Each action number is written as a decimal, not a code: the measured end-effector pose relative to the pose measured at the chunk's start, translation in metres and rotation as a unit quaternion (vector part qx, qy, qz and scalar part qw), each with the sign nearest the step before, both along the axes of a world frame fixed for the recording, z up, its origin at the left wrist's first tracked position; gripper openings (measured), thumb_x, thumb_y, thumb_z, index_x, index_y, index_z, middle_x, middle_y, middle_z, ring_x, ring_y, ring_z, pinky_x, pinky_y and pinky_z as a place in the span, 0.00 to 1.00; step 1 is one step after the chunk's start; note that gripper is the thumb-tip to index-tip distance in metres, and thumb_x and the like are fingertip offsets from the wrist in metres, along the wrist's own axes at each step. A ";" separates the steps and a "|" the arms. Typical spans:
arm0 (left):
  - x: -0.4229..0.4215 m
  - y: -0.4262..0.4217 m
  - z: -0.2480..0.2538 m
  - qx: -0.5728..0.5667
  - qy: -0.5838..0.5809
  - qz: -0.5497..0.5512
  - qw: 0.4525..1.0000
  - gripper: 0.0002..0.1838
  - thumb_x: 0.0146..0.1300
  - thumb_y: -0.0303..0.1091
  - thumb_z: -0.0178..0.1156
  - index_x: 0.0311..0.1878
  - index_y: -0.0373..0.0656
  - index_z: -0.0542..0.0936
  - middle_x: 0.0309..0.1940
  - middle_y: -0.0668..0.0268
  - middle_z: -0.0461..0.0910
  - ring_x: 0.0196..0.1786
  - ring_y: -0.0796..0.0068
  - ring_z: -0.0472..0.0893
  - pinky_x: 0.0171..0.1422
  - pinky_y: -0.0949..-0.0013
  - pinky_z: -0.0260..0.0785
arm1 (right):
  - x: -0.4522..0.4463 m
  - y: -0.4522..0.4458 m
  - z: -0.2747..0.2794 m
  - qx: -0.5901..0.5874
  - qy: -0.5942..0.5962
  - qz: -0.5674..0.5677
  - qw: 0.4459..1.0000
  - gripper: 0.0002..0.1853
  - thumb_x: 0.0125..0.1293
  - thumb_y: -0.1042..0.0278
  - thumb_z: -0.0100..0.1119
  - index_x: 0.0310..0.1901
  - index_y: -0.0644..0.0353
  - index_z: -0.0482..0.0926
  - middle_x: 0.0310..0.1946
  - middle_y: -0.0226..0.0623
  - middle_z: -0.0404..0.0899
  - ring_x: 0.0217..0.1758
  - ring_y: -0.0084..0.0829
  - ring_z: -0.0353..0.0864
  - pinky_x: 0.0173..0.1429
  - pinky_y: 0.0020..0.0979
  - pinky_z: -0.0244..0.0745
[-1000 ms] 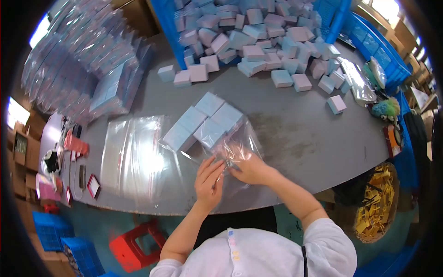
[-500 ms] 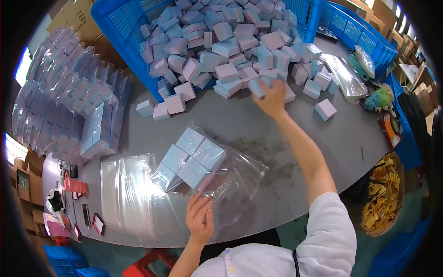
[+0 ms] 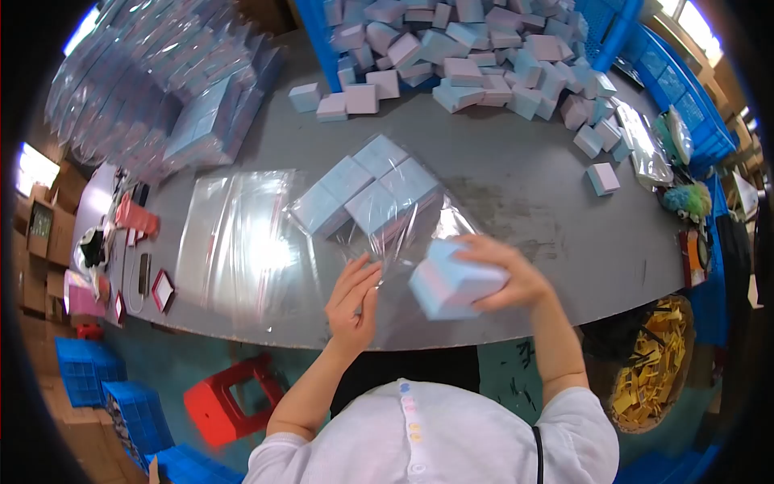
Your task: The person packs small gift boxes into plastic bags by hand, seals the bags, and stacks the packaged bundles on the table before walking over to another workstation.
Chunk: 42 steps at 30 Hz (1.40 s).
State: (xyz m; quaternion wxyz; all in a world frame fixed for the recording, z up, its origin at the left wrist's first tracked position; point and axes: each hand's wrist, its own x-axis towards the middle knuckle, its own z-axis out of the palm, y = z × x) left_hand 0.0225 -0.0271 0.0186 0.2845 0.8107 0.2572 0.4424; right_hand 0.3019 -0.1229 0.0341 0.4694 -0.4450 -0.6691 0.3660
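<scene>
Several small pale-blue boxes (image 3: 373, 181) lie side by side in a clear plastic bag (image 3: 451, 216) on the table. My left hand (image 3: 352, 302) is at the bag's near edge, fingers stretched out, with the fingertips touching the film. My right hand (image 3: 516, 278) is closed around pale blue and pink boxes (image 3: 453, 282), held above the table just right of the bag's near end. Motion blurs these held boxes; they look like two pressed together.
Flat clear bags (image 3: 234, 258) lie to the left. Packed boxes (image 3: 153, 89) are stacked behind them. A loose heap of boxes (image 3: 463, 73) spills from a blue crate (image 3: 318, 40). One box (image 3: 602, 179) stands apart at right. A red stool (image 3: 234, 399) is below the table edge.
My right hand has come back from the heap toward me, carrying boxes to beside the bag. My left hand stays at the bag's edge. The camera view has tilted downward.
</scene>
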 end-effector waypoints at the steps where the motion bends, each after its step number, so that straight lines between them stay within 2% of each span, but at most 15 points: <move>1: -0.001 -0.002 0.000 0.006 -0.011 -0.003 1.000 0.11 0.64 0.21 0.55 0.46 0.32 0.82 0.48 0.55 0.83 0.60 0.50 0.78 0.69 0.48 0.63 | -0.031 0.002 0.003 0.000 -0.066 0.027 0.997 0.39 0.45 0.69 0.74 0.64 0.53 0.75 0.62 0.48 0.69 0.63 0.42 0.73 0.63 0.37 0.70; 9: -0.017 -0.008 -0.016 0.080 0.009 -0.004 0.997 0.12 0.62 0.23 0.57 0.48 0.33 0.82 0.52 0.54 0.81 0.62 0.48 0.77 0.71 0.49 0.61 | -0.153 0.074 -0.080 0.166 -0.149 -0.220 0.950 0.40 0.42 0.75 0.75 0.63 0.44 0.76 0.64 0.53 0.61 0.65 0.56 0.64 0.67 0.45 0.66; 12: -0.020 -0.001 -0.012 0.159 0.002 0.064 0.985 0.10 0.59 0.21 0.60 0.45 0.34 0.82 0.47 0.56 0.82 0.54 0.50 0.80 0.67 0.53 0.65 | -0.157 0.077 -0.071 0.120 -0.124 -0.204 0.964 0.40 0.43 0.74 0.74 0.63 0.41 0.77 0.65 0.52 0.59 0.65 0.55 0.62 0.67 0.46 0.65; 14: -0.022 -0.010 -0.007 0.045 -0.060 0.182 0.980 0.08 0.55 0.18 0.62 0.39 0.35 0.80 0.38 0.60 0.80 0.42 0.54 0.79 0.54 0.58 0.70 | -0.162 0.078 -0.075 0.106 -0.116 -0.211 0.965 0.39 0.43 0.73 0.73 0.63 0.41 0.76 0.65 0.52 0.59 0.64 0.55 0.62 0.67 0.47 0.65; 17: -0.038 -0.009 -0.028 0.037 -0.019 0.058 0.997 0.08 0.52 0.16 0.64 0.35 0.37 0.78 0.30 0.61 0.76 0.34 0.57 0.75 0.42 0.61 0.68 | -0.171 0.089 -0.076 0.088 -0.101 -0.168 0.977 0.32 0.51 0.66 0.70 0.63 0.43 0.77 0.66 0.51 0.56 0.68 0.54 0.59 0.68 0.46 0.64; 23: -0.025 0.002 -0.032 0.026 -0.026 0.049 0.998 0.08 0.51 0.16 0.65 0.32 0.37 0.78 0.29 0.58 0.76 0.34 0.58 0.77 0.38 0.64 0.69 | -0.183 0.097 -0.061 0.046 -0.305 -0.392 0.866 0.42 0.48 0.61 0.71 0.67 0.58 0.67 0.68 0.54 0.53 0.67 0.58 0.57 0.70 0.51 0.57; 25: -0.028 0.008 -0.029 0.033 -0.022 0.047 0.998 0.09 0.51 0.16 0.66 0.32 0.38 0.78 0.29 0.59 0.76 0.34 0.58 0.76 0.38 0.64 0.68 | -0.169 0.076 -0.068 0.009 -0.272 -0.394 0.878 0.44 0.47 0.63 0.70 0.67 0.63 0.64 0.67 0.55 0.55 0.69 0.59 0.55 0.72 0.53 0.54; 27: -0.026 0.008 -0.031 0.032 -0.018 0.041 0.998 0.09 0.50 0.17 0.67 0.32 0.38 0.77 0.29 0.60 0.76 0.34 0.57 0.75 0.38 0.64 0.67 | -0.159 0.065 -0.099 0.042 -0.133 -0.178 0.974 0.42 0.49 0.66 0.68 0.67 0.65 0.63 0.66 0.57 0.58 0.72 0.58 0.55 0.73 0.54 0.52; 29: -0.024 0.005 -0.034 0.046 0.002 -0.009 0.999 0.09 0.50 0.17 0.67 0.32 0.38 0.78 0.28 0.59 0.76 0.34 0.56 0.76 0.38 0.63 0.68 | -0.158 0.075 -0.096 0.151 -0.172 -0.164 0.959 0.46 0.44 0.71 0.71 0.68 0.60 0.62 0.67 0.55 0.60 0.71 0.55 0.58 0.74 0.55 0.51; 32: -0.031 0.008 -0.027 0.012 0.031 0.022 0.999 0.09 0.49 0.16 0.66 0.32 0.38 0.77 0.28 0.59 0.76 0.33 0.55 0.76 0.39 0.61 0.69 | -0.110 0.060 -0.056 0.066 -0.205 0.026 0.976 0.30 0.55 0.77 0.63 0.63 0.61 0.70 0.62 0.49 0.70 0.71 0.49 0.64 0.72 0.45 0.60; 36: -0.036 0.009 -0.031 0.009 0.053 0.029 0.998 0.09 0.49 0.15 0.64 0.32 0.38 0.77 0.29 0.58 0.76 0.34 0.55 0.77 0.41 0.60 0.71 | 0.065 0.037 0.012 -0.148 -0.070 -0.128 0.978 0.18 0.54 0.73 0.61 0.49 0.59 0.82 0.42 0.46 0.83 0.51 0.37 0.81 0.49 0.34 0.79; 37: -0.033 0.010 -0.029 0.001 0.058 0.021 0.998 0.08 0.50 0.15 0.63 0.32 0.38 0.77 0.29 0.58 0.76 0.34 0.54 0.77 0.42 0.61 0.71 | 0.135 0.050 -0.028 0.039 -0.212 -0.323 0.921 0.16 0.54 0.74 0.62 0.46 0.59 0.81 0.44 0.44 0.82 0.52 0.39 0.80 0.52 0.36 0.77; 38: -0.031 0.010 -0.027 -0.007 0.067 0.018 0.998 0.08 0.50 0.15 0.63 0.32 0.38 0.77 0.29 0.58 0.76 0.34 0.54 0.77 0.42 0.61 0.71 | 0.194 0.056 -0.051 0.088 -0.342 -0.504 0.788 0.16 0.53 0.76 0.61 0.46 0.57 0.79 0.45 0.45 0.80 0.52 0.43 0.78 0.58 0.39 0.73; 39: -0.032 0.010 -0.026 -0.002 0.066 0.006 0.998 0.08 0.50 0.15 0.63 0.32 0.38 0.77 0.29 0.58 0.76 0.34 0.54 0.77 0.42 0.61 0.71 | 0.250 0.059 -0.063 -0.038 -0.340 -0.578 0.741 0.24 0.52 0.73 0.63 0.53 0.54 0.74 0.53 0.46 0.75 0.59 0.48 0.72 0.63 0.42 0.69; 42: -0.025 0.011 -0.027 -0.020 0.091 0.023 0.995 0.07 0.51 0.16 0.62 0.32 0.37 0.77 0.29 0.58 0.77 0.35 0.55 0.77 0.42 0.62 0.71 | 0.338 0.068 -0.090 -0.085 -0.404 -0.651 0.638 0.33 0.48 0.68 0.67 0.59 0.51 0.69 0.59 0.48 0.69 0.64 0.50 0.67 0.64 0.47 0.66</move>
